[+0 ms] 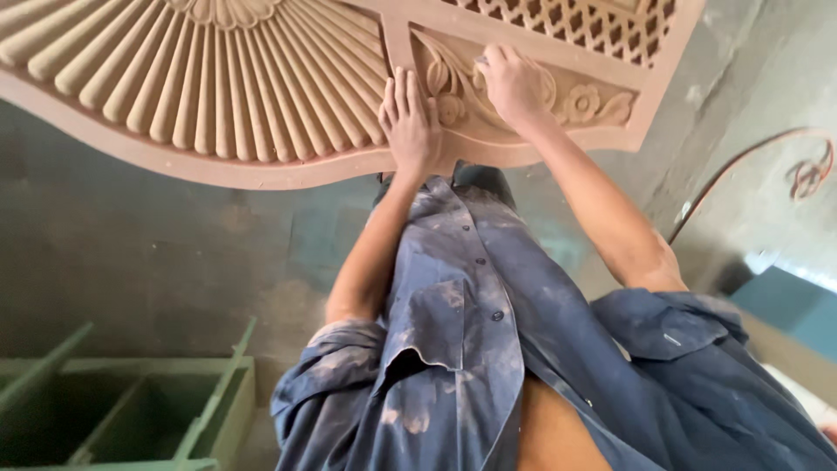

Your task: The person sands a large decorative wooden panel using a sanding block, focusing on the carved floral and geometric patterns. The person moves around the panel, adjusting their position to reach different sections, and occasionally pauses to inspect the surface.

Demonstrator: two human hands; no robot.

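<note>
Carved panel: one large reddish-brown carved panel [261, 96] fills the top of the view, with a fan of radiating ribs on the left, a lattice section at upper right and a flower-and-leaf relief between them.
Left hand: the left hand [408, 122] lies flat on the panel, fingers straight and together, palm down at the lower edge of the relief, just beside the ribbed fan; its grip is released, pressing rather than holding.
Right hand: the right hand [514, 83] sits on the flower relief, fingers curled down onto the carving. Whether this grip clenches something small cannot be told; a pale edge shows at the fingertips.
Spacing: the two hands are near each other, both touching the same panel.
Clothing: one dusty blue buttoned shirt [471, 349], sleeves rolled up.
Surroundings: one green wooden frame [131, 401] with compartments at lower left; one reddish cable [741, 166] curving over the grey floor [131, 253] at right.
</note>
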